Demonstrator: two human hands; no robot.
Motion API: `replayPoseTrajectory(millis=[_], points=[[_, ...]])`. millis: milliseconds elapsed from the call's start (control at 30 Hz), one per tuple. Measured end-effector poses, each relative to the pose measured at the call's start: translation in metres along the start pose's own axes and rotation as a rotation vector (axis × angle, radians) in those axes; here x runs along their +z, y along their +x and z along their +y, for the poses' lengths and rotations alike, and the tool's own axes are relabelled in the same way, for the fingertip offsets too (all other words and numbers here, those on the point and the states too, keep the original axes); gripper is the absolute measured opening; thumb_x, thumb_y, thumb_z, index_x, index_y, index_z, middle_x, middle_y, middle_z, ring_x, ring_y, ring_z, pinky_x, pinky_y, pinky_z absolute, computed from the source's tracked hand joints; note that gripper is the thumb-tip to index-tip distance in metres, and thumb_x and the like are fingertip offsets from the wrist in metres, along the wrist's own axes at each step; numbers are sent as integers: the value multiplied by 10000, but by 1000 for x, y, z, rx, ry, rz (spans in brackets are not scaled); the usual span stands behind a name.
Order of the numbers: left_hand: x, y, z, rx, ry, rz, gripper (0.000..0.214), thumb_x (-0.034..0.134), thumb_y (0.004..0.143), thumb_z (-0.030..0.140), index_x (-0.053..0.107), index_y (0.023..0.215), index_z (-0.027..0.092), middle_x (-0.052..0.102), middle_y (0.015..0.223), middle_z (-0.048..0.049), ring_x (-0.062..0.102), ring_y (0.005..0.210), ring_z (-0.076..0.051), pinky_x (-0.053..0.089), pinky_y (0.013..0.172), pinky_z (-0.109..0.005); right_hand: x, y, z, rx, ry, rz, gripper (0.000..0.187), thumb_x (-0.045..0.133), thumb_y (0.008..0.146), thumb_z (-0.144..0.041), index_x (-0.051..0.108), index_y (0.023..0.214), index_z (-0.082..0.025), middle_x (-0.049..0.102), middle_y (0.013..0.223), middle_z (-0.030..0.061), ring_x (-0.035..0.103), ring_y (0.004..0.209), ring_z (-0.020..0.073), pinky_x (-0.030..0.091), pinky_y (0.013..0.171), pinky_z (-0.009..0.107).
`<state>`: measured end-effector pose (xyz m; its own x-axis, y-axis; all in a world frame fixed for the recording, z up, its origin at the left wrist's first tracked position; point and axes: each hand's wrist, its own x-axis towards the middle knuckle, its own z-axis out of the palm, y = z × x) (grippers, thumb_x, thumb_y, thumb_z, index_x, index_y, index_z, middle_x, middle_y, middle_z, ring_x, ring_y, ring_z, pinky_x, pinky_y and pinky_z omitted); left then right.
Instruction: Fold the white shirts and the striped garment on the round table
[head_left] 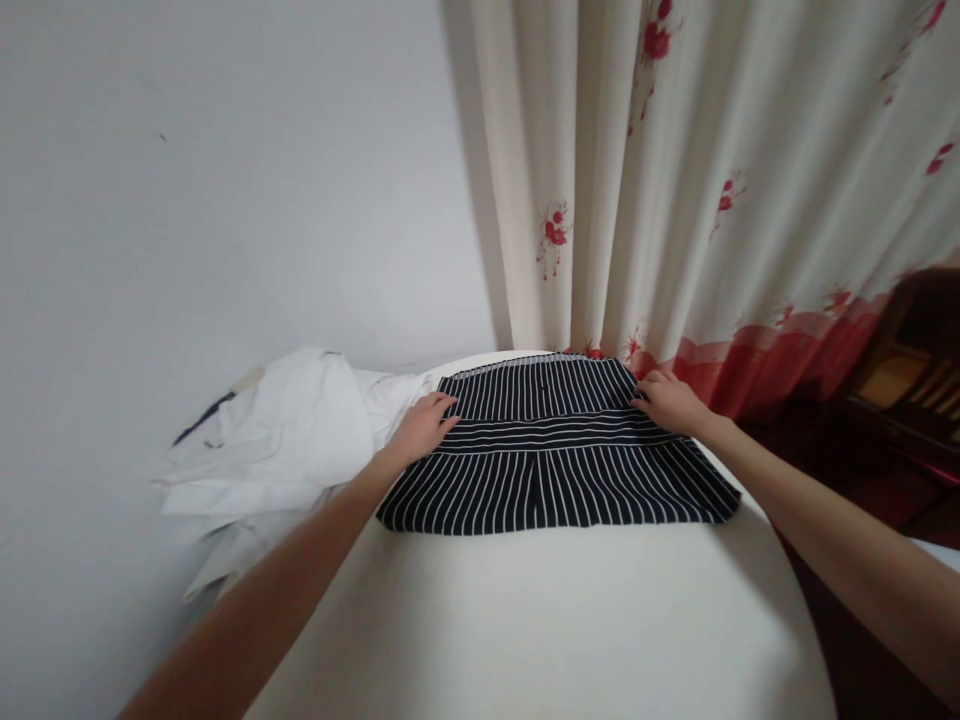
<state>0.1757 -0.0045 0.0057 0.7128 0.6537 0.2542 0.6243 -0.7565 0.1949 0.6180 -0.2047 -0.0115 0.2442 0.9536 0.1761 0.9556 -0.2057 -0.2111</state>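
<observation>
A black garment with white stripes point(540, 490) lies spread and folded on a round white table. Vertical stripes cover its upper and lower parts, and a band of horizontal stripes runs across the middle. My left hand point(424, 427) grips its left edge just above the band, thumb and fingers at the cloth. On the opposite edge, at about the same height, my right hand point(670, 402) has its fingers closed on the fabric. Some fingertips are hard to make out. The garment's lower edge faces me and lies on the tabletop.
A heap of white cloth point(292, 430) lies at the table's left, against the white wall point(225, 180). Floral curtains point(675, 200) with a red hem hang behind the table point(570, 620). A dark wooden chair point(900, 370) stands at right.
</observation>
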Motion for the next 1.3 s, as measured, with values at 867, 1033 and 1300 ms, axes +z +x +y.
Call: replayPoseTrajectory(millis=[867,1033,1300], points=[[19,-213,155,41,65,-188,599,341,1026,569,139,1580,464,122,1682,27,102,1535,-380,106,1165,-743,48,-198,-128,-248,42,45,661,349,999,-607,278,1587,-315,153,1669,75,139,1533,293,204,1215,553],[11,-232,157,30,27,-220,624,353,1009,594,150,1583,461,137,1679,3,89,1533,-395,177,1152,-740,45,-220,-135,-256,92,55,674,412,987,-578,268,1591,-318,193,1660,80,159,1529,302,229,1203,580],[-14,-164,66,-10,67,-68,558,334,1032,484,512,1453,164,467,1537,-125,394,1442,-284,291,1206,-481,-5,-139,-73,73,331,113,489,472,957,-241,541,1420,-99,530,1463,202,476,1377,309,349,1165,471]])
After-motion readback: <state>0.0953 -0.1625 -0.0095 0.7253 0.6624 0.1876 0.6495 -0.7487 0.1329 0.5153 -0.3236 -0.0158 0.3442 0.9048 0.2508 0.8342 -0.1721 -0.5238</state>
